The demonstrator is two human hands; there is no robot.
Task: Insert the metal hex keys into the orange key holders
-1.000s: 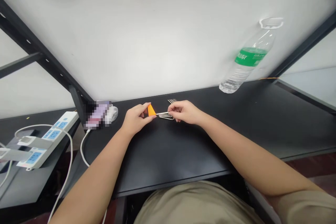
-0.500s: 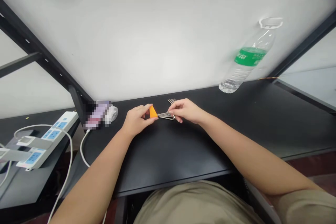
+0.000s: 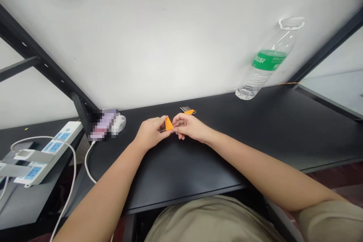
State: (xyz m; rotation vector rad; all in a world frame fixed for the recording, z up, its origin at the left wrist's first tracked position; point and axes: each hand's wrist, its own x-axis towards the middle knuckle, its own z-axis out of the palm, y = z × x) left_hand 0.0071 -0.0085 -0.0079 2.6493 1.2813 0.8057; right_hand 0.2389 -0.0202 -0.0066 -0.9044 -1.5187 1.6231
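Between its thumb and fingers, my left hand [image 3: 150, 132] holds an orange wedge-shaped holder [image 3: 168, 124]. Thin metal hex keys pass through the holder, partly hidden by the fingers. My right hand [image 3: 188, 125] is closed at the holder's right side, its fingertips pinched at the ends of the keys. Just behind my right hand, a second orange holder [image 3: 189, 112] with several metal keys lies on the black table [image 3: 184, 170].
A clear bottle with a green label [image 3: 269, 59] leans at the back right by the wall. At left are a blurred-out packet [image 3: 104, 124], a white crumpled item [image 3: 119, 124], a power strip [image 3: 51, 151] and white cables [image 3: 75, 162].
My right hand has moved left and closer to the orange holder, and the metal keys between the hands now barely show. The second orange holder has come into view behind.
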